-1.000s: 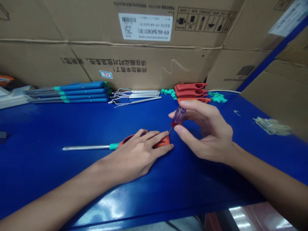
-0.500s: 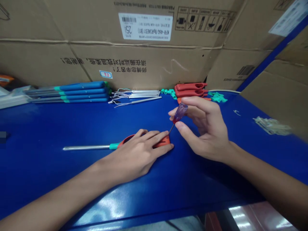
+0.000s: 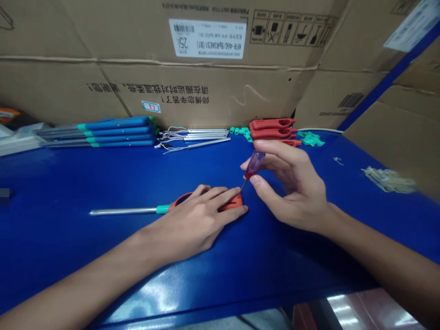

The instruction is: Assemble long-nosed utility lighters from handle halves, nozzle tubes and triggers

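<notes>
My left hand (image 3: 195,224) lies over an orange tool handle (image 3: 234,202), pressing it to the bench and hiding most of it. A long metal tube (image 3: 123,211) with a teal collar (image 3: 162,209) extends left from that handle. My right hand (image 3: 292,188) pinches a small screwdriver with a translucent purple handle (image 3: 255,163) between thumb and fingers. Its thin shaft slants down, and the tip sits at the orange handle's right end, close to my left fingertips. Whether the tip touches the handle is hidden.
Both hands work on a glossy blue bench (image 3: 103,174). Along its back stand cardboard boxes (image 3: 206,91), blue-handled tools (image 3: 117,126), metal tubes with thin wires (image 3: 194,135), stacked red handles (image 3: 271,128) and teal parts (image 3: 311,140). A crumpled scrap (image 3: 388,178) lies at right.
The purple screwdriver has shifted slightly in my right hand, tilting a little and then settling, with its tip still at the orange handle. My left hand and the orange tool have not moved.
</notes>
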`<state>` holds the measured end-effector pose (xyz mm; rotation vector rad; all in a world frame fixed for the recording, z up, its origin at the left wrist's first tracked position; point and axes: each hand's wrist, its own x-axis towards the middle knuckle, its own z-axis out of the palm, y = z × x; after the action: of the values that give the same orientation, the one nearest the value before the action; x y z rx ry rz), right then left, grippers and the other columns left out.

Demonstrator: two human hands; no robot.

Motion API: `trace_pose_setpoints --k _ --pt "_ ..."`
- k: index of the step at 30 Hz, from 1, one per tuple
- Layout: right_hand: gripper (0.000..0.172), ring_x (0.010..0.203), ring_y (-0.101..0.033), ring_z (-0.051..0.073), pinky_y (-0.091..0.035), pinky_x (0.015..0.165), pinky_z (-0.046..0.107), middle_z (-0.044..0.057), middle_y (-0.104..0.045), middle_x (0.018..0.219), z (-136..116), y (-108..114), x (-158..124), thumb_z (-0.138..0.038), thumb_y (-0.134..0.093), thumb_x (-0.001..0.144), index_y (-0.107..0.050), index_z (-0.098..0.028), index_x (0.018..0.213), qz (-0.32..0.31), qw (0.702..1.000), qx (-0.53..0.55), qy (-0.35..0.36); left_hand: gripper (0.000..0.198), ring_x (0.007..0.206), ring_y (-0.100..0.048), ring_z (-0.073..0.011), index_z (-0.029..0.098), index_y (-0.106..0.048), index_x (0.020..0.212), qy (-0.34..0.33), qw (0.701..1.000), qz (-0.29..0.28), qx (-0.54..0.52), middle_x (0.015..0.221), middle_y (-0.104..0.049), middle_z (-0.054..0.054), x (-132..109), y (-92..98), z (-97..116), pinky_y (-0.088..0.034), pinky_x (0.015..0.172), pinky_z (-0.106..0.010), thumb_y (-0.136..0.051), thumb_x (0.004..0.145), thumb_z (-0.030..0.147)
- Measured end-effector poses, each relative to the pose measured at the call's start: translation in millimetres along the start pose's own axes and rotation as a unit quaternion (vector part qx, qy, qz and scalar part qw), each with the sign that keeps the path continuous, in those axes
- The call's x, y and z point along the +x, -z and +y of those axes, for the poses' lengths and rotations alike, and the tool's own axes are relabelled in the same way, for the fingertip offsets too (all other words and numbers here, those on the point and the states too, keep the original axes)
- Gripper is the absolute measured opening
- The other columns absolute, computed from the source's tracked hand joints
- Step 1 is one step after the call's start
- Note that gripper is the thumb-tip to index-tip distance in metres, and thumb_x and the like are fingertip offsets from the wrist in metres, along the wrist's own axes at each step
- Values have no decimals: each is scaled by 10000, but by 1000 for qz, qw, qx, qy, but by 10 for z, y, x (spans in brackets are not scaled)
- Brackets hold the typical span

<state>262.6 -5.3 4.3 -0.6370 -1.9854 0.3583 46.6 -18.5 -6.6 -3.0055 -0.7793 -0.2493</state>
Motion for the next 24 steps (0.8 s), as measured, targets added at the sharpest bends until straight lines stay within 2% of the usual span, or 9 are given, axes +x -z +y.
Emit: trace_pose_setpoints --k 6,13,20,24 --pt "606 1010 -667 208 -635 802 384 7 -598 1283 53 -41 -1 -135 -616 868 -401 -371 1383 25 999 -24 17 435 1239 -502 -332 213 -485 1368 -3 1000 0 3 1417 -481 -184 4 1 -6 -455 903 -489 -398 949 132" --pt "579 1081 -648 221 -611 868 397 57 -572 1310 -12 -15 -1 -81 -562 875 -392 -301 1382 4 1000 3 -3 440 1217 -516 -328 218 -477 1372 -2 1000 -1 0 1431 -465 -185 6 -7 -12 -462 888 -487 -403 947 132" --pt "614 995 -670 198 -630 795 367 14 -570 1323 56 -42 -10 -125 -605 869 -383 -369 1387 15 1000 -9 18 437 1240 -505 -335 211 -492 1365 0 1000 -5 -6 1423 -475 -186 8 13 0 -449 906 -493 -400 946 125" --pt "590 1035 -665 218 -626 824 390 33 -581 1306 22 -33 -12 -138 -581 885 -372 -353 1394 -1 1000 0 3 448 1234 -508 -327 224 -480 1375 0 1000 -8 -8 1434 -464 -181 3 12 5 -452 897 -483 -408 943 127"
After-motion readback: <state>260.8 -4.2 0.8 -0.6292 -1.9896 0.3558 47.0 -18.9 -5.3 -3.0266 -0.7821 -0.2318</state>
